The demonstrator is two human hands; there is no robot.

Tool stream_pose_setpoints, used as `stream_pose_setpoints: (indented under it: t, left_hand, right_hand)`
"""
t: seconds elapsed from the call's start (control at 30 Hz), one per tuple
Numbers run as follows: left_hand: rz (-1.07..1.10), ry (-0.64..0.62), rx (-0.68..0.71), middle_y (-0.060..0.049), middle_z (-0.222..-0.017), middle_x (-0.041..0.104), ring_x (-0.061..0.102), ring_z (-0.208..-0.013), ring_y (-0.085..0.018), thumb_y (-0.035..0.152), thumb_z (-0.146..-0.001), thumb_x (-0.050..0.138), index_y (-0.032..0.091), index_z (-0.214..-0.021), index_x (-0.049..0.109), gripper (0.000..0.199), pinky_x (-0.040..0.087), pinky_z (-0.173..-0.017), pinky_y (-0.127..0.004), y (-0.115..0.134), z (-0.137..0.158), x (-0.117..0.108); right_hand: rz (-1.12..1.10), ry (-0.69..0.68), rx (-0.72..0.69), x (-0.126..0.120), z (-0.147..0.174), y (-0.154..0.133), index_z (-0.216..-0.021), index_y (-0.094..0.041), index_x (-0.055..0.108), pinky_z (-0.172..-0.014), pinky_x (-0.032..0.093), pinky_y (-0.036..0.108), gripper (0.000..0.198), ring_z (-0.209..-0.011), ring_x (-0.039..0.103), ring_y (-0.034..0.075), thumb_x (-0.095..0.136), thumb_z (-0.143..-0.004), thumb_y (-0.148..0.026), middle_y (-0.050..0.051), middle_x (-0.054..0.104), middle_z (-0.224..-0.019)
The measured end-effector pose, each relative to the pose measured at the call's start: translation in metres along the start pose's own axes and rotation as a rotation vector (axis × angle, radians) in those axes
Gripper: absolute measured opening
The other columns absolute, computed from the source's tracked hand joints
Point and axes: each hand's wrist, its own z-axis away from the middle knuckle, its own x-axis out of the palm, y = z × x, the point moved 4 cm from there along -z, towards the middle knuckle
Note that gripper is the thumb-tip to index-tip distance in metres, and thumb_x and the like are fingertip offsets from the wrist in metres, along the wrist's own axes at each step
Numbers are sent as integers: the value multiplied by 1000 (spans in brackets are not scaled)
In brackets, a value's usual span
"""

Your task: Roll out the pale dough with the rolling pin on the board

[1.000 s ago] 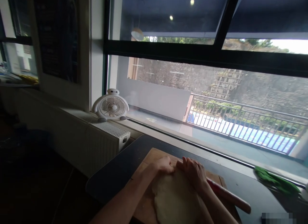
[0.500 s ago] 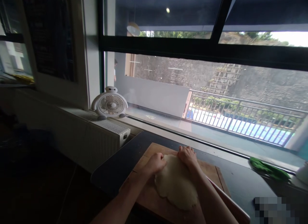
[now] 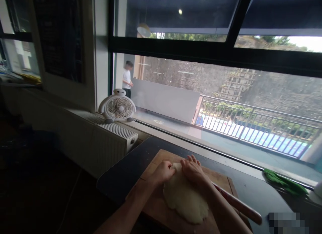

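Observation:
A flat, pale sheet of dough (image 3: 184, 198) with an uneven rim lies on the wooden board (image 3: 157, 160). At its far left edge, my left hand (image 3: 164, 171) is closed in a pinch on the dough. My right hand (image 3: 192, 168) rests flat over the far right part of the dough, fingers stretched forward and holding nothing. A rolling pin (image 3: 240, 205) lies slanted across the right side of the board, partly hidden behind my right forearm.
The board sits on a dark table (image 3: 120, 170) below a window. A white fan (image 3: 120, 108) stands by a radiator (image 3: 118, 131) to the left. A green cloth (image 3: 283, 183) lies on the right. Outside, a person (image 3: 127, 78) stands behind the glass.
My right hand has slid left, closer to my left hand, uncovering more of the rolling pin. The view has shifted slightly, and the person outside now shows more fully.

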Motion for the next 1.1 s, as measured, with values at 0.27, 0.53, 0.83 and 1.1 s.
stream_pose_setpoints:
  t: [0.27,0.53,0.83,1.1]
  left_hand:
    - [-8,34,18,0,-71,60,53,-66,-13,22,-72,49,13,-69,58,13,33,-52,-20,0,1,0]
    - [-39,-32,-21,2,-57,50,47,-54,-11,23,-72,46,15,-60,52,16,27,-46,-22,1,-18,2]
    - [-34,166,-37,-4,-76,63,58,-75,-17,24,-79,46,19,-72,54,11,40,-63,-25,21,-18,10]
    - [-41,349,49,-5,-89,63,60,-83,-18,21,-75,52,18,-90,53,16,43,-74,-26,12,14,6]
  right_hand:
    - [27,-15,25,-1,-16,10,-120,-21,49,-94,17,60,44,-130,17,35,28,-87,-41,17,33,-137]
    - [74,198,52,-8,-8,5,-107,-18,57,-94,25,45,55,-123,33,29,12,-90,-44,16,44,-129]
    - [65,253,-3,-13,34,18,-72,-23,57,-59,34,28,56,-63,56,16,11,-91,-47,5,62,-73]
    - [27,204,19,-16,19,9,-99,-22,56,-85,32,38,46,-102,47,22,16,-90,-42,9,54,-108]
